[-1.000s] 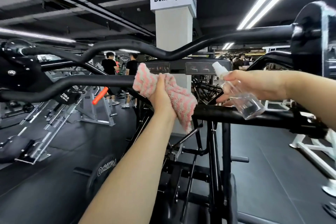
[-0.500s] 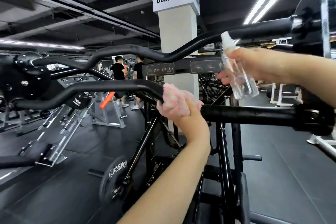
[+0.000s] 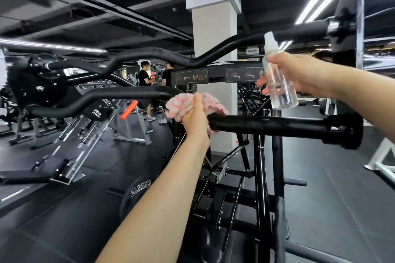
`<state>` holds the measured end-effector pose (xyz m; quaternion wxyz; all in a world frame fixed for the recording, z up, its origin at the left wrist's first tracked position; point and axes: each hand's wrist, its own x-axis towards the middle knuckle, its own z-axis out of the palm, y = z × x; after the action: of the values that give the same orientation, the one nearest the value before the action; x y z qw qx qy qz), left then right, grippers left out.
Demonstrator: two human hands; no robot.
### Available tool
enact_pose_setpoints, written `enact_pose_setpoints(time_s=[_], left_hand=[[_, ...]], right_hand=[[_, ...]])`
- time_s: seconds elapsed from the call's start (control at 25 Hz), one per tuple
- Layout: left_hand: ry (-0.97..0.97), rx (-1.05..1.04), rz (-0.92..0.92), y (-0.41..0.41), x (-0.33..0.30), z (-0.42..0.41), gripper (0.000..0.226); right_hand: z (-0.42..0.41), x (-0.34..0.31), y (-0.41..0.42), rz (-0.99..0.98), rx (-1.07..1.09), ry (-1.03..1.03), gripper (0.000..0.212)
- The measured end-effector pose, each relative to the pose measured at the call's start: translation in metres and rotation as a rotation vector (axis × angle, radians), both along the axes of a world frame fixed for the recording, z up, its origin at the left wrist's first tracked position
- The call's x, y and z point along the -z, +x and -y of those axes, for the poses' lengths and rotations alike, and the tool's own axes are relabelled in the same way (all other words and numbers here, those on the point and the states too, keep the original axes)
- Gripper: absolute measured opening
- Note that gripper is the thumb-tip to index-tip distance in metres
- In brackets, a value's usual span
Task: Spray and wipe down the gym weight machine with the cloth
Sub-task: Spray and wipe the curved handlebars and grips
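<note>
Gym floor: dark matting, white pillar (image 3: 214,53) behind the machine.
Cloth (image 3: 178,104): pink and white, soft, light, bunched over the near black bar (image 3: 269,125); left hand (image 3: 195,120) grips it round the bar.
Bar: stiff, smooth, likely slick once wet.
Spray bottle (image 3: 277,79): clear, light plastic (little liquid left), held upright by the right hand (image 3: 299,74) just above the bar.
In the way: upper curved handle (image 3: 171,55), uprights below.
Beyond: 20kg plate (image 3: 97,113), two people (image 3: 145,77) well apart.

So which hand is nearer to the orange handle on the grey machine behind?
Left. The left hand, gripping the pink and white fluffy cloth, is just right of the orange handle; the right hand, holding the clear plastic spray bottle, is further right.
</note>
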<state>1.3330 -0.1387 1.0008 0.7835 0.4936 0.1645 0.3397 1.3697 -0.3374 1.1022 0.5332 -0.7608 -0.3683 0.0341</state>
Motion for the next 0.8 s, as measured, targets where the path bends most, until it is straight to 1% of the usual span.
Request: enact_pose_setpoints(time_s=[0.12,0.24,0.32,0.36,0.44,0.48,0.52,0.56,0.6,0.64,0.72,0.76,0.8], left_hand=[[0.245,-0.067,-0.152,-0.018,0.007,0.002,0.062],[0.359,-0.058,-0.210,-0.042,0.014,-0.005,0.055],[0.421,-0.036,-0.161,-0.054,0.017,-0.016,0.044],[0.482,-0.067,-0.137,-0.062,0.016,-0.021,0.040],[0.641,-0.169,-0.079,-0.075,0.010,-0.027,0.039],[0.743,-0.193,-0.063,-0.080,0.005,-0.027,0.034],[0.875,-0.178,-0.078,-0.083,-0.001,-0.028,0.027],[1.046,-0.143,-0.140,-0.084,-0.009,-0.027,0.022],[1.241,-0.093,-0.219,-0.081,-0.015,-0.026,0.023],[1.451,-0.047,-0.275,-0.074,-0.020,-0.028,0.035],[1.923,-0.026,-0.363,-0.051,-0.030,-0.026,0.071],[2.115,-0.053,-0.419,-0.040,-0.034,-0.022,0.084],[2.229,-0.061,-0.484,-0.032,-0.039,-0.014,0.091]], right_hand=[[0.002,0.002,-0.003,0.028,0.001,-0.014,0.024],[0.002,0.002,-0.005,0.033,-0.009,-0.011,0.021],[0.001,0.001,-0.005,0.034,-0.018,-0.001,0.021],[0.000,0.001,-0.006,0.032,-0.018,0.007,0.020],[0.000,0.000,-0.008,0.031,-0.015,0.013,0.020],[0.000,0.001,-0.009,0.028,-0.017,0.011,0.020],[0.001,0.001,-0.010,0.026,-0.018,0.009,0.020],[0.001,0.001,-0.010,0.024,-0.019,0.010,0.019],[0.001,0.000,-0.011,0.020,-0.021,0.014,0.019],[0.001,0.000,-0.011,0.015,-0.018,0.017,0.020],[0.001,0.000,-0.011,0.012,-0.007,0.021,0.023],[0.001,0.000,-0.011,0.008,-0.005,0.020,0.024],[0.001,0.001,-0.010,0.004,-0.004,0.018,0.024]])
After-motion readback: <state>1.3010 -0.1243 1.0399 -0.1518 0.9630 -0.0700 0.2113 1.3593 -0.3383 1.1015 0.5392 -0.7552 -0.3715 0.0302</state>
